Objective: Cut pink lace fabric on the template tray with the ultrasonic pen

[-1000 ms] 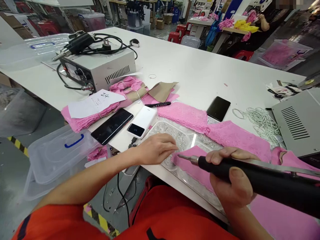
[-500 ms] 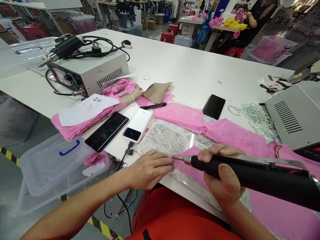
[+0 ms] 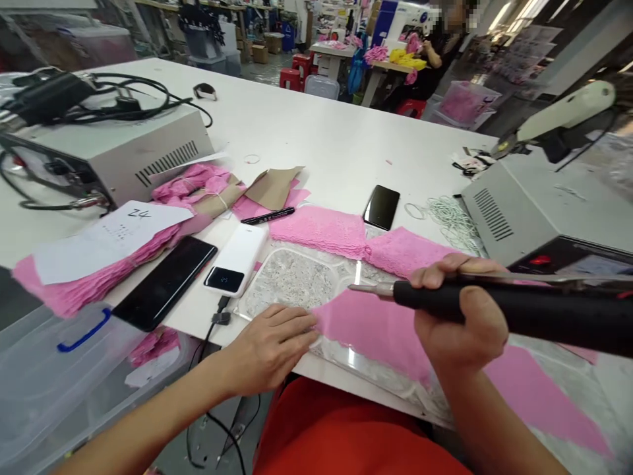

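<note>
Now right hand (image 3: 459,323) grips black tool (image 3: 499,310), tip above pink fabric (image 3: 376,326); left hand (image 3: 270,346) open, flat, fingertips touching fabric edge.

Big white table (image 3: 321,132); workshop bg w/ red stools (image 3: 297,69), far worktable (image 3: 346,49).

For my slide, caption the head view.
Left hand pins pink fabric; right hand holds black-handled tool above it.

- Black-handled tool (image 3: 494,313) with a slim metal tip (image 3: 368,288): held level at centre right, tip pointing left above the fabric.
- Pink fabric strip (image 3: 366,326): flat on a clear tray at lower centre, its left end under fingertips.
</note>
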A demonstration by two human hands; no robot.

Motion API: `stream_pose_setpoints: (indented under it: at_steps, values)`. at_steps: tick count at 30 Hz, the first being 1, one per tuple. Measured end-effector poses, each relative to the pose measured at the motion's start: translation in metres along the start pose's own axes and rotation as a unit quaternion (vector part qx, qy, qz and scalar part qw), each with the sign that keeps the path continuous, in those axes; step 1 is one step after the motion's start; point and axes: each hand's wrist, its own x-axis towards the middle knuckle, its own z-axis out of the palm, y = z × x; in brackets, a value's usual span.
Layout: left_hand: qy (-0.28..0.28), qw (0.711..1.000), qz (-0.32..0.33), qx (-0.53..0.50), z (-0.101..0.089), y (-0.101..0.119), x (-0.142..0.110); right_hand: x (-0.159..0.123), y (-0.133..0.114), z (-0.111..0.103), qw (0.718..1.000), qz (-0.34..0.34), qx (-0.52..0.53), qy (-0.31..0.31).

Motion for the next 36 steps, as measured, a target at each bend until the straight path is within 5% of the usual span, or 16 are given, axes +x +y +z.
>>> stream_pose_setpoints:
  at_steps: [5, 11, 36]
  values:
    - [0.018, 0.999, 0.002, 0.042, 0.016, 0.004, 0.015, 0.017, 0.001, -0.021, 0.997, 0.002, -0.030, 0.070]
    - [0.003, 0.998, -0.006, 0.070, 0.033, 0.005, 0.026, 0.007, 0.019, -0.018, 0.998, 0.036, -0.013, 0.041]
    - [0.015, 0.997, -0.017, 0.071, 0.032, 0.003, 0.018, 0.006, 0.026, -0.017, 0.998, 0.051, -0.021, 0.018]
